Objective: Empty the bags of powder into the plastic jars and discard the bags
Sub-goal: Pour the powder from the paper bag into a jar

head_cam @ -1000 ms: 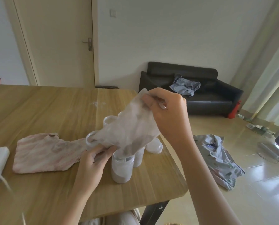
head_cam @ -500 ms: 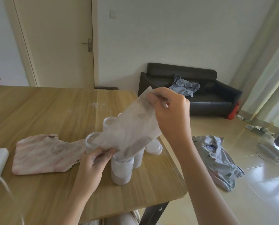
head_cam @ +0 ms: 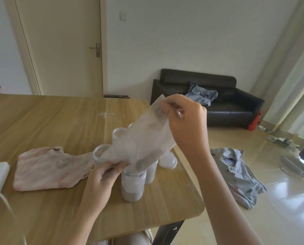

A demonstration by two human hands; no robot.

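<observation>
Tilted bag (head_cam: 144,140) over jar (head_cam: 132,184) — greyish powder inside.

A translucent plastic bag (head_cam: 144,140) hangs tilted, its lower corner in the mouth of the front jar (head_cam: 132,184), a clear plastic jar with greyish powder at its bottom. Other open jars (head_cam: 118,135) stand just behind it, a lid (head_cam: 168,160) beside them.

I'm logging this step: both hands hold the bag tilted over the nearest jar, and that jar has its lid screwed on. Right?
Not quite. In the head view both hands, left hand and right hand, hold the bag tilted over the nearest jar, but that jar is open, without a lid.
</observation>
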